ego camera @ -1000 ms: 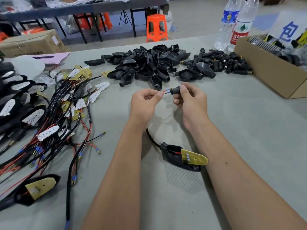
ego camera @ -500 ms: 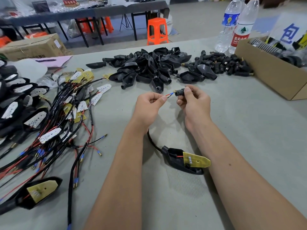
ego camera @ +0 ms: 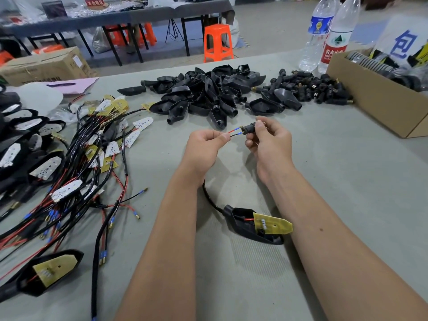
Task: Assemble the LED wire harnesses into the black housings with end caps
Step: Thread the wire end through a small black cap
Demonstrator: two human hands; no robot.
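A: In the head view, the left hand (ego camera: 203, 147) pinches the red and black wire ends (ego camera: 234, 132) between thumb and forefinger. The right hand (ego camera: 269, 140) grips the small black end cap (ego camera: 249, 129) in its fingertips, and the blue-sleeved terminals sit right at the cap's mouth.

B: What could go wrong from here?

A: My guess is that the two thin leads could buckle or splay if they're pushed off-axis, since they're held a little way behind the tips. One terminal might go in while the other stays outside. The cap could also twist in such a light fingertip hold.

B: And the rest of the harness?

A: Its black cable (ego camera: 210, 200) drops from under the left hand to the black housing (ego camera: 245, 225), which lies on the table between the forearms, nearer the person than the grip. The yellow LED board (ego camera: 271, 224) rests in it. A hard tug might drag that housing.

B: What about containers?

A: Right of the grip and beyond it is an open cardboard box (ego camera: 375, 100) holding dark ribbed parts; I can't tell what they are. Beyond the grip are loose piles of empty housings (ego camera: 203, 93) and spare end caps (ego camera: 310, 89). Only this one view is given.
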